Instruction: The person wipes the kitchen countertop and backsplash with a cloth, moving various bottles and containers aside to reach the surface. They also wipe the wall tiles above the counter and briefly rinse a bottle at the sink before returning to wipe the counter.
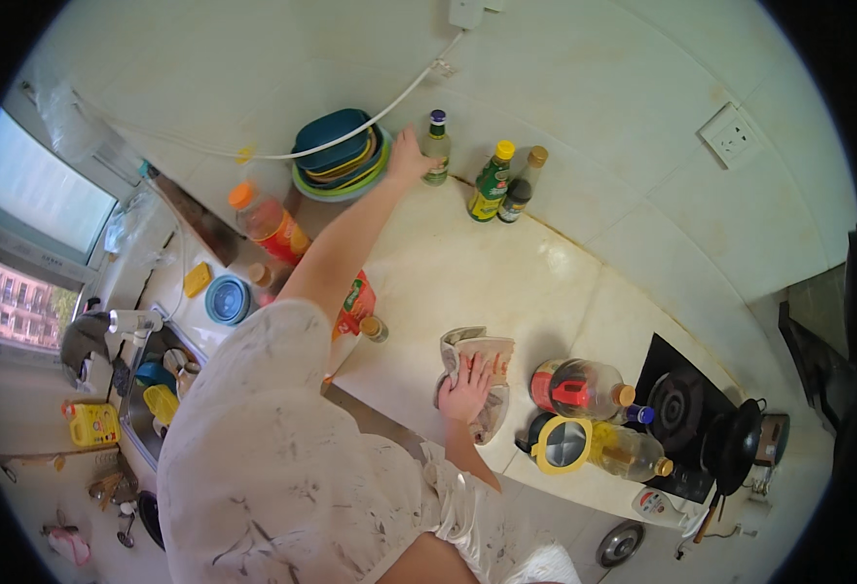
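My left hand [408, 162] reaches to the back of the counter, between a stack of bowls and plates [332, 146] and a clear glass bottle with a purple cap [437, 142]. Its fingers are spread, and the thumb overlaps the bottle's left side; I cannot tell if it touches. My right hand [468, 390] lies flat, fingers apart, on a crumpled, patterned cloth [500, 354] near the counter's front edge. To the right of the glass bottle stand a green bottle with a yellow cap [488, 190] and a dark sauce bottle with a tan cap [519, 193].
Oil bottles [585, 387] and a yellow-rimmed jug [563, 444] stand beside the gas hob [673, 409], which bears a black wok [736, 442]. An orange-capped drink bottle [275, 230], a red packet [357, 296] and a sink [143, 438] are leftward. A white cable [399, 98] crosses before the bowls.
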`<state>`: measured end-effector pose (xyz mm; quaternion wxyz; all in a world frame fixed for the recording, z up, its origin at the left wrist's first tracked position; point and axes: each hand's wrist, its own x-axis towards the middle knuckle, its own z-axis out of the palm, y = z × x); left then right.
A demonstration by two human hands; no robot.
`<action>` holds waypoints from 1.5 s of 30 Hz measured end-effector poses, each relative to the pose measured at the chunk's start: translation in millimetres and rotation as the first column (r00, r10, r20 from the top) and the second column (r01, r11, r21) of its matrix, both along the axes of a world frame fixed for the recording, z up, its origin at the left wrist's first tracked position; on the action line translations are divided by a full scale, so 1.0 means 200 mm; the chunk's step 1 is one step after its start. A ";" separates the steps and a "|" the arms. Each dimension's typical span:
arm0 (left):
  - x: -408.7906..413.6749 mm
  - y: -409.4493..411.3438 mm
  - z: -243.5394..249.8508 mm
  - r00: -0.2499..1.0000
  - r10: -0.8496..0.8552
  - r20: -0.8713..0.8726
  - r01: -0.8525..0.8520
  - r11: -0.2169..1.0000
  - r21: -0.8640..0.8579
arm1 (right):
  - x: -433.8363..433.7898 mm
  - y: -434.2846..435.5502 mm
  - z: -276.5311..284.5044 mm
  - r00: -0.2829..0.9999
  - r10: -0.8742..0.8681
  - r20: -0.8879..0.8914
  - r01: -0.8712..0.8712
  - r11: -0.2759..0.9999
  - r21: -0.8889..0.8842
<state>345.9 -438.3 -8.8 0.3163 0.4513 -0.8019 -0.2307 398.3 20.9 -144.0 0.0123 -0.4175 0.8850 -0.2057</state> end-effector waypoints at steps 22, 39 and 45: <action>0.85 0.23 0.08 0.960 -0.158 0.231 0.091 0.957 0.276 | 0.03 0.01 0.00 1.000 -0.019 0.022 0.018 0.999 0.038; 1.17 0.19 0.18 0.994 0.095 -0.048 -0.036 0.728 0.685 | 0.03 0.02 -0.04 0.998 -0.030 0.049 0.028 0.999 0.029; 0.72 0.84 0.61 0.933 -0.349 -0.085 0.337 0.932 -0.131 | 0.01 0.01 -0.04 0.998 -0.042 0.050 0.040 0.999 0.036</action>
